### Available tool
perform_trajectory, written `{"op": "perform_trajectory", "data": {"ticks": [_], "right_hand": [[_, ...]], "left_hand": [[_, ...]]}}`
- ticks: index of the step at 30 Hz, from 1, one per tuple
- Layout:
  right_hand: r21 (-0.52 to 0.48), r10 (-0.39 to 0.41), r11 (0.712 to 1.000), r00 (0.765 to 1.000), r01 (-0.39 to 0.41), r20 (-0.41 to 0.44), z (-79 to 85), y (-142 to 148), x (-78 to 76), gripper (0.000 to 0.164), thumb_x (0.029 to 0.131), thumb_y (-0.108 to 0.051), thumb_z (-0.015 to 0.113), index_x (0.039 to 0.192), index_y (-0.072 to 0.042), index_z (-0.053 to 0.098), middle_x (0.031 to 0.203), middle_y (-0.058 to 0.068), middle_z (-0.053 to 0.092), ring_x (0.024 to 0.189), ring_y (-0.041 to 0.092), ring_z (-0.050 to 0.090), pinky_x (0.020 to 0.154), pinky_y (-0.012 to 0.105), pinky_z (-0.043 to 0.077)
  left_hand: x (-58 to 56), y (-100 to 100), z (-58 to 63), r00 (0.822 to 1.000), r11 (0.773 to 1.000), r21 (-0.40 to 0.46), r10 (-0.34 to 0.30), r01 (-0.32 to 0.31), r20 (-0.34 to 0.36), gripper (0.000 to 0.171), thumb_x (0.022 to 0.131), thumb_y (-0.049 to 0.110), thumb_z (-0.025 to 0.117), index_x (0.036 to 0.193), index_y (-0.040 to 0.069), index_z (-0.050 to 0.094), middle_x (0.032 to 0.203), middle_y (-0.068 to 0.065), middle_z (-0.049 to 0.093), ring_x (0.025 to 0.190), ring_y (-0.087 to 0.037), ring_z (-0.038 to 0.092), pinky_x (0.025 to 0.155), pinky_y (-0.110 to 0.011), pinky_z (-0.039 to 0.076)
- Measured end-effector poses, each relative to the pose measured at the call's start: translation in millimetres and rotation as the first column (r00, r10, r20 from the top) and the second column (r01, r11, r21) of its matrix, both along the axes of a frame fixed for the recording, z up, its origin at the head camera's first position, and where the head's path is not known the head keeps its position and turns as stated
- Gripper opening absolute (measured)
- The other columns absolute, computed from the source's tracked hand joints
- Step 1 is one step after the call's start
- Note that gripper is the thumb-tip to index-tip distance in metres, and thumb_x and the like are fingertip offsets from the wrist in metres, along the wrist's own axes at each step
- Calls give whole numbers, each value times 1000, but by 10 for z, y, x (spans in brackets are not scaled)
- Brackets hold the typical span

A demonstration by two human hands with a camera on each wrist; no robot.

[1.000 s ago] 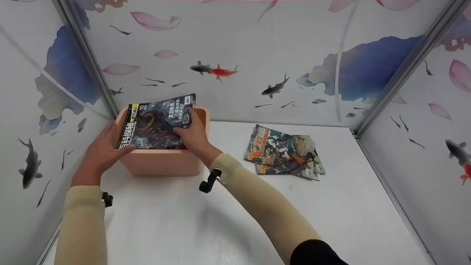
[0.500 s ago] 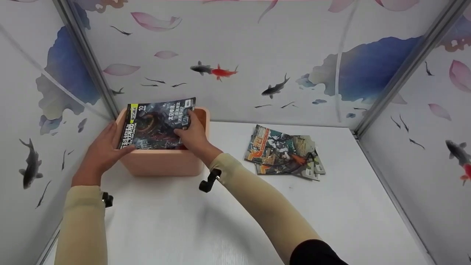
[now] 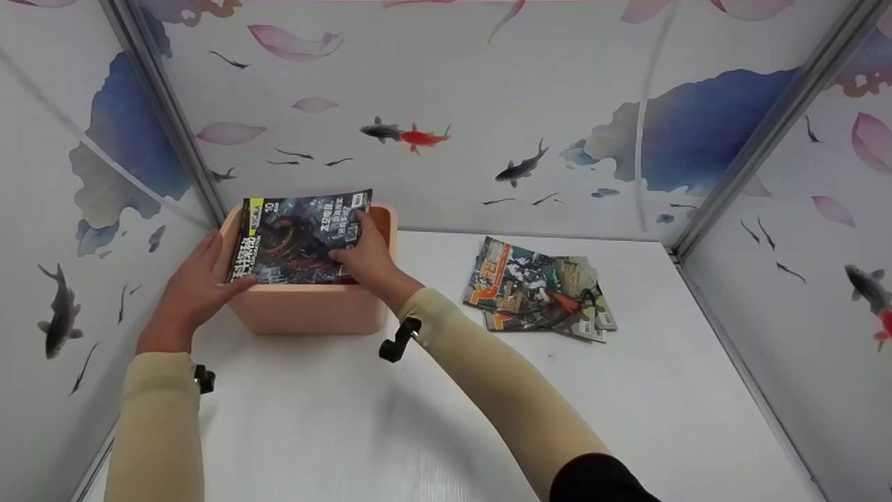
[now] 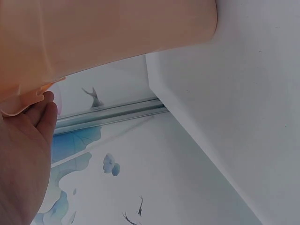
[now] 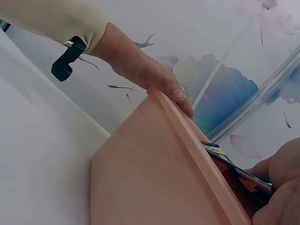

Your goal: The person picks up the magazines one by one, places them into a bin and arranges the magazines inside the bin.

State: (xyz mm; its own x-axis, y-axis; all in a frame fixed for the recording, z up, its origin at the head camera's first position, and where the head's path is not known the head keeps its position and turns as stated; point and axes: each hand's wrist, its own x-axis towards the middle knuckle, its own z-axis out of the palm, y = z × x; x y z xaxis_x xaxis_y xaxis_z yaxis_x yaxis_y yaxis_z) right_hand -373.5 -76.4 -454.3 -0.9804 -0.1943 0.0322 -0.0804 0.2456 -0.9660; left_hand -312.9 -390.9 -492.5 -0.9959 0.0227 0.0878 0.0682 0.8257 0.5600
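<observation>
A pink plastic bin (image 3: 313, 311) stands at the back left of the white table. A dark-covered magazine (image 3: 289, 240) lies slightly slanted in its opening, seen edge-on in the right wrist view. My right hand (image 3: 369, 254) pinches the magazine's right side, thumb on the cover and the other fingers at its edge. At the bin's left front corner my left hand (image 3: 185, 293) grips the rim, thumb over the front edge. The left wrist view has its fingers (image 4: 47, 119) close against the rim. What lies under the magazine inside the bin is mostly hidden.
To the bin's right, several magazines (image 3: 536, 289) lie in a loosely fanned pile on the table (image 3: 446, 418). White panels printed with fish and petals enclose the table at the left, back and right. A metal corner post (image 3: 174, 118) rises just behind the bin.
The magazine in my right hand has sunk a little lower into the bin, its upper right corner dropping. Both hands stay almost where they were.
</observation>
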Motion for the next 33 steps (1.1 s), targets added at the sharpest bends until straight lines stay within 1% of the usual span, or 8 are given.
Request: {"op": "perform_trajectory", "data": {"ticks": [7, 12, 18, 22, 25, 29, 31, 33], "right_hand": [[7, 21, 1000, 1000, -21, 19, 18, 14, 6, 95, 95, 3, 83, 174, -11, 33, 169, 14, 48, 149, 24, 51, 123, 36, 44], [39, 46, 998, 999, -47, 21, 49, 32, 23, 92, 97, 2, 81, 174, -9, 32, 170, 15, 46, 150, 25, 51, 123, 37, 45], [116, 60, 991, 998, -63, 27, 47, 23, 29, 92, 98, -1, 82, 174, -7, 30, 172, 16, 44, 153, 27, 50, 122, 37, 46], [202, 58, 977, 998, -63, 31, 59, 11, 45, 92, 99, -6, 83, 175, -8, 30, 174, 16, 42, 156, 28, 47, 124, 38, 44], [268, 49, 962, 998, -58, 40, 75, 0, 57, 92, 100, -11, 84, 175, -10, 30, 174, 18, 40, 157, 29, 45, 124, 40, 45], [310, 33, 949, 997, -52, 69, 93, -16, 74, 95, 98, -14, 87, 175, -14, 31, 174, 23, 32, 153, 30, 49, 118, 39, 50], [335, 33, 940, 996, -57, 77, 62, -42, 42, 96, 96, -15, 89, 174, -15, 33, 174, 23, 29, 149, 29, 51, 113, 38, 53], [369, 42, 927, 995, -70, 85, 72, -51, 46, 96, 96, -17, 89, 174, -15, 34, 174, 23, 28, 148, 27, 52, 111, 35, 54]], "left_hand": [[-4, -11, -2, 1000, 1000, -1, -9, 9, -12, 123, 100, 67, 69, 176, 2, -1, 183, -24, -1, 167, -53, 5, 127, -79, 11], [-2, -5, -1, 1000, 1000, 4, 0, 0, -7, 124, 99, 69, 70, 177, 6, -2, 184, -24, -1, 167, -54, 5, 127, -80, 12], [17, 4, -11, 1000, 1000, 15, 13, -13, -5, 124, 98, 69, 71, 178, 10, -4, 184, -23, -1, 167, -54, 5, 126, -81, 12], [34, 10, -23, 1000, 999, 27, 26, -26, -2, 125, 98, 69, 73, 178, 13, -6, 184, -21, -1, 167, -54, 5, 126, -80, 11], [43, 13, -26, 1000, 999, 33, 30, -30, -6, 123, 98, 68, 73, 178, 12, -4, 184, -21, -1, 167, -54, 6, 127, -80, 12], [55, 17, -28, 999, 998, 49, 33, -33, -6, 122, 99, 68, 72, 178, 13, -2, 185, -20, -1, 166, -54, 8, 126, -81, 13], [59, 19, -25, 999, 998, 55, 30, -30, -11, 122, 99, 69, 72, 178, 14, -3, 185, -20, 0, 166, -55, 10, 125, -82, 15], [58, 17, -22, 999, 998, 62, 22, -20, -27, 123, 98, 70, 72, 178, 13, -2, 185, -20, 2, 165, -56, 14, 125, -82, 17]]}}
